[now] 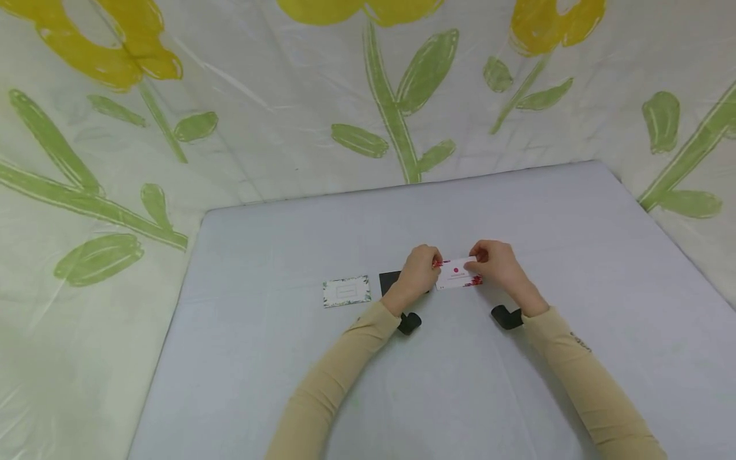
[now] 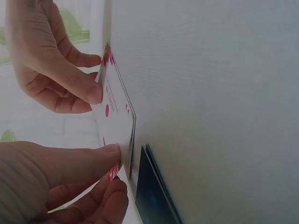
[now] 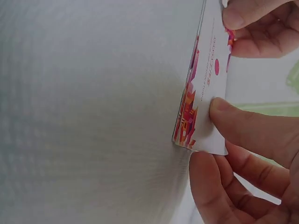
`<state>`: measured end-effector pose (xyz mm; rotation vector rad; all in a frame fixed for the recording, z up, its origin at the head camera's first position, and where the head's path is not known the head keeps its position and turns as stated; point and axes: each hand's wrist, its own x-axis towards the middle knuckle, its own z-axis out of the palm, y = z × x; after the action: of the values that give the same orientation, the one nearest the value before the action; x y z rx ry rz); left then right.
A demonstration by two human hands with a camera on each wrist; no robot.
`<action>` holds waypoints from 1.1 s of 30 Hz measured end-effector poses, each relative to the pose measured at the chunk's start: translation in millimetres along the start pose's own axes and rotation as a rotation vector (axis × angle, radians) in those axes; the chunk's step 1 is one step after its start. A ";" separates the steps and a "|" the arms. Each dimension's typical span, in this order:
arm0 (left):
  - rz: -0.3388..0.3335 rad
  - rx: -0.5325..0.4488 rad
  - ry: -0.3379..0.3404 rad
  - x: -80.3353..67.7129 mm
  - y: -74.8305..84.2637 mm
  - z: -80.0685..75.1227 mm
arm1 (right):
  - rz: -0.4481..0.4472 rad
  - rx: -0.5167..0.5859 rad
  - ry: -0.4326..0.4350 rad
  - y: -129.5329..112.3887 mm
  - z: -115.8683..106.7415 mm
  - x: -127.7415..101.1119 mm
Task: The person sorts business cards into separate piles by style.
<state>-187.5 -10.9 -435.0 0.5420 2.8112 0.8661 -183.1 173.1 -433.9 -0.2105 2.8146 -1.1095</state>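
Both hands pinch 1 small white card with a pink dot and red floral corners (image 1: pixel 458 273) near the middle of the pale grey table (image 1: pixel 287 358). The left hand (image 1: pixel 418 275) grips its 9 o'clock end, the right hand (image 1: pixel 497 263) its 3 o'clock end, thumbs on the printed face. The card is lifted on edge — only its lower side seems to meet the table. At 9 o'clock lie a black rectangular card (image 1: pixel 389 281), half hidden, and a white leaf-bordered card (image 1: pixel 346 291) — both untouched.
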 end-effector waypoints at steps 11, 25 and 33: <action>0.039 0.118 0.014 0.0 -1.6 5.4 | -0.043 -0.061 -0.042 0.7 4.3 1.2; 0.051 0.164 0.014 0.8 -2.6 4.1 | -0.094 -0.215 -0.101 -7.5 5.1 6.5; 0.161 0.104 0.151 -18.6 -20.2 -14.9 | -0.162 -0.170 -0.002 -6.1 -2.7 -0.1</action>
<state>-180.0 -41.2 -433.6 0.7582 2.9968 0.8244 -182.9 170.5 -427.8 -0.4610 2.9340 -0.8947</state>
